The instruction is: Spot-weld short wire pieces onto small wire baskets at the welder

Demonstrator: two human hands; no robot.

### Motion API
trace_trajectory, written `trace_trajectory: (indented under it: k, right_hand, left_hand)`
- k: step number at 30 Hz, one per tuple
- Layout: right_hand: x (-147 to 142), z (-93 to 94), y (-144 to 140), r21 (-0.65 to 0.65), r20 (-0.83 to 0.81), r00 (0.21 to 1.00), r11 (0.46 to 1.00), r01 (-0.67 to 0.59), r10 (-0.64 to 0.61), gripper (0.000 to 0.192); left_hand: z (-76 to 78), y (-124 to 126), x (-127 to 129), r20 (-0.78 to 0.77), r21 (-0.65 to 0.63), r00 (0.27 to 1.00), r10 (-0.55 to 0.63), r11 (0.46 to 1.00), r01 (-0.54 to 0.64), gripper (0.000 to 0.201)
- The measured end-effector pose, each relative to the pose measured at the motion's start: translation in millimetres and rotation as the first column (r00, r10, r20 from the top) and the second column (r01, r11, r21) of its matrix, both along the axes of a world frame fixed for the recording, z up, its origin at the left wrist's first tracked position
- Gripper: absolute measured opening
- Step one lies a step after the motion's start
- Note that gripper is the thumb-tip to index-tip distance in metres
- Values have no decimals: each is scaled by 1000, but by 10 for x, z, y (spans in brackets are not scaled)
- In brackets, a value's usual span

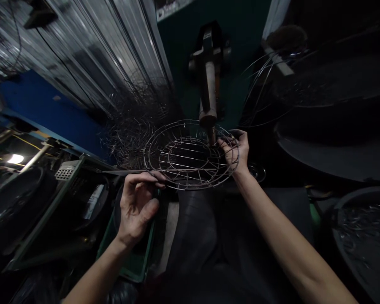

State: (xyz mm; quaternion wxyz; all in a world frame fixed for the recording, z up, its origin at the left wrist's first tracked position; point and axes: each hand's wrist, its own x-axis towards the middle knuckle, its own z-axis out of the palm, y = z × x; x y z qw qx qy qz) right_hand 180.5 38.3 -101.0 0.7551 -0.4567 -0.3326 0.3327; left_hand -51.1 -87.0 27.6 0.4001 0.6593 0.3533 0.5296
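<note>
A round wire basket [193,171] with concentric rings and crossing rods lies roughly level in front of me. My right hand [236,150] grips its right side, the fingers reaching in among the wires close to the tip of a machine's rod. On the left, my left hand [141,200] has its fingers stretched to the basket's outer rim and its thumb well apart, so it touches the rim without closing on it. The machine's upper rod [209,109] comes down to the wires at the basket's right inner part. What is below that contact is hidden by the wires and fingers.
Behind the basket stands a dark green machine body [180,55]. Tangled loose wires [133,135] heap up at left, beside a blue panel [50,109]. A green crate [133,270] sits low left. At right are a dark tub [335,219] holding metal pieces and a large dark round surface [323,152].
</note>
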Motion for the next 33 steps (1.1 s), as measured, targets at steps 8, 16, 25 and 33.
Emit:
trace_trajectory:
  k: [8,16,25,33]
  right_hand:
    - [134,-20,-16,-91,-79,985,982,-163,156,53]
    - [223,22,-130,-322,-263,856,796,-512,444,37]
    - [203,223,-191,-284,-466,791,779,-559,397,32]
    - [330,31,-193,-291,-254,855,807,-514,452,46]
  left_hand:
    - [254,-22,261,-33,36,990,-139,989,140,43]
    - [180,-1,117,16,11,985,-174,985,174,54]
    - [274,-124,104,-73,59,993,-89,994,93,51]
    - [119,-194,111,15,-19,999,-39,999,39,49]
